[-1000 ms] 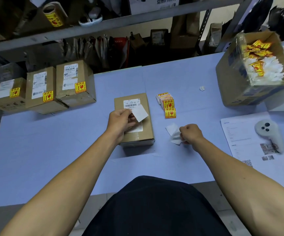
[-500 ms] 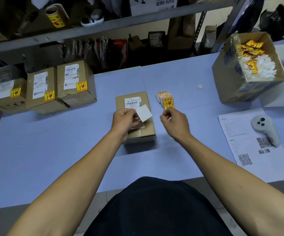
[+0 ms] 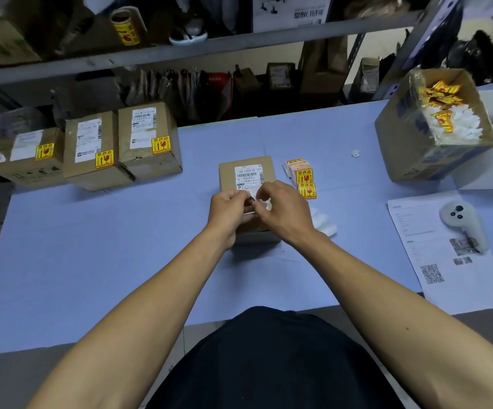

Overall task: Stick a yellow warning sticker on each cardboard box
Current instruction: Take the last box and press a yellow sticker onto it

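Both hands are held together over the near half of a small cardboard box (image 3: 246, 175) that lies at the middle of the pale blue desk (image 3: 121, 246). The left hand (image 3: 229, 212) and the right hand (image 3: 283, 211) have their fingers curled inward, and a small white slip (image 3: 259, 199) is pinched between their fingertips; it appears to be a sticker with its backing side up, though little of it can be made out behind the fingers. A white shipping label (image 3: 249, 176) is seen on the far part of the box top.

Just right of the box, a fanned stack of yellow warning stickers (image 3: 302, 175) lies on the desk, and crumpled white backing paper (image 3: 325, 224) lies near the right wrist. Three cardboard boxes (image 3: 91, 149) are lined up at the far left of the desk, each bearing a yellow sticker beside its label. At the far right an open carton (image 3: 410, 143) is filled with white scraps and yellow pieces. A printed sheet (image 3: 446, 273) lies at the right edge, with a pale handheld controller (image 3: 463, 222) resting on it.
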Demonstrator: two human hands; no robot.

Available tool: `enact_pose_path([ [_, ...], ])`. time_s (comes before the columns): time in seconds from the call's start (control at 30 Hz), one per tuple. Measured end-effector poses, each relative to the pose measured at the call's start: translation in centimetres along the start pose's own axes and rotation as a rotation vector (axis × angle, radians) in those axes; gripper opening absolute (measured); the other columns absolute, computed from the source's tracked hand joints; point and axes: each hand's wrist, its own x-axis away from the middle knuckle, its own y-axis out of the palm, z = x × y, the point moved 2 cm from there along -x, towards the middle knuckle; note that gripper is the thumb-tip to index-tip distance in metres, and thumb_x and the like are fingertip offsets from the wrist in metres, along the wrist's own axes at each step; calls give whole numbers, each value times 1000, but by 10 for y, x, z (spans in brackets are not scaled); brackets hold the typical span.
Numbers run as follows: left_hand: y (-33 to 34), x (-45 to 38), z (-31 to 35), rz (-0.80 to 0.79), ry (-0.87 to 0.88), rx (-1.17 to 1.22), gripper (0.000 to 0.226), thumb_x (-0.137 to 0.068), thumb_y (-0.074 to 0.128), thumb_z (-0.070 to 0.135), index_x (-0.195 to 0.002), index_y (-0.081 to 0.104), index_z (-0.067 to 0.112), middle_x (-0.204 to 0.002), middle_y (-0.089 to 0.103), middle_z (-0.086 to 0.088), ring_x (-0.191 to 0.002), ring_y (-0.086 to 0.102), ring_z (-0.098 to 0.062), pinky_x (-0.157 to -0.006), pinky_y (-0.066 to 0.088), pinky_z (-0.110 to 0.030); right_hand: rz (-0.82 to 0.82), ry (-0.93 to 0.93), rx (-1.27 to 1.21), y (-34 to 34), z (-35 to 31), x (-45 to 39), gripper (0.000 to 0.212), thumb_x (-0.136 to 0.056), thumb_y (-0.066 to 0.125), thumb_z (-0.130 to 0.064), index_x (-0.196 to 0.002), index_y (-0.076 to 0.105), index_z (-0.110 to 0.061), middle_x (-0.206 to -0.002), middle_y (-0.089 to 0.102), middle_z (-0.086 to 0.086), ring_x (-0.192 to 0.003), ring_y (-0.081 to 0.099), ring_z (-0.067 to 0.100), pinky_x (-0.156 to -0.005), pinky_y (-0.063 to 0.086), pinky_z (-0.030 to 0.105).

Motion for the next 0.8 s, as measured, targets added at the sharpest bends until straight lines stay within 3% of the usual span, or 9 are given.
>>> enact_pose_path([
  [0.07,-4,1,0,-8,-1,6,20,-93,47,2,-95,67,-2,-81,69,-12,-68,67,-17,-72,61,-31,8,7,-13,2,-4,1,12,-87,59,-29,-90,65,-18,-91,67,-2,-88,60,21,-66,50,36],
  [0.23,-14,0,3,-1,3,12,17,-91,51,6,-79,63,7,-72,62,-4,-66,64,-15,-67,56,-28,0,105,-51,6,-8,4,8,-85,57,-25,-82,63,-21,-84,67,-5,-80,62,17,-65,51,35],
  [0.37,-24,-5,2,35,29,-116,14,-93,53,11,-85,64,12,-84,65,-5,-73,60,-15,-64,53,-28,-23,359,-557,3,-7,3,8,-86,65,-14,-78,66,-15,-74,66,-5,-70,60,13,-69,50,31],
  [0.5,-27,-6,1,-81,-49,-122,7,-96,59,16,-97,65,12,-100,71,-10,-79,66,-16,-55,55,-24,-130,573,-909,-3,-6,6,9,-91,64,-7,-83,64,-12,-75,64,0,-65,56,13,-71,56,38],
  [0.57,-28,-8,0,-89,-67,-150,10,-94,61,16,-100,66,10,-100,71,-11,-75,63,-15,-58,54,-26,-137,626,-934,-5,-3,8,8,-92,64,-8,-85,64,-11,-79,64,2,-68,57,15,-74,59,39],
  [0.7,-25,-9,-3,-99,-51,-189,3,-91,65,10,-94,66,11,-97,68,-10,-72,60,-15,-62,55,-28,-114,688,-941,-6,5,11,9,-91,64,-7,-83,64,-12,-79,63,5,-62,55,14,-59,56,26],
  [0.8,-21,-8,-2,-114,-24,-229,9,-89,66,5,-90,64,14,-102,67,-10,-78,62,-18,-64,56,-28,-120,708,-862,-5,13,13,3,-89,68,-9,-88,66,-11,-91,68,8,-71,63,17,-61,57,27],
])
